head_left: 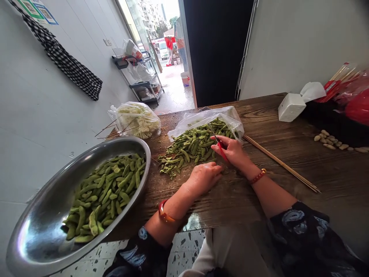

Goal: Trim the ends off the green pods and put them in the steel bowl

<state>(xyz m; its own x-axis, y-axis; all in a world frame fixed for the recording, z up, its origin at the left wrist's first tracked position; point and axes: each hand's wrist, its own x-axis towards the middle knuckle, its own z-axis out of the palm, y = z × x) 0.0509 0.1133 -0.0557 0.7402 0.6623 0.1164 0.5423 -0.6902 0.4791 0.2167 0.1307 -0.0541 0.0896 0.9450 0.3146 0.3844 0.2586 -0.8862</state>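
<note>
In my right hand (234,152) is a pair of small scissors (221,151) with red handles; their dark blades point up and away over a heap of green soybean pods (191,145). My left hand (204,176) rests low over the table just in front of the heap, back of the hand up, fingers curled together. Whatever those fingers hold, if anything, is hidden. The heap spills from a clear plastic bag (227,112). To the left, a large steel basin (43,200) tilts in view and holds many more pods (115,188).
A bag of pale chopped vegetable (137,119) sits behind the basin. Thin wooden skewers (282,164) lie right of the heap on the wooden table (259,115). Farther right are a tissue pack (291,107), peanuts (331,140) and red bags (357,105). Beyond stand a cart (144,82) and an open doorway.
</note>
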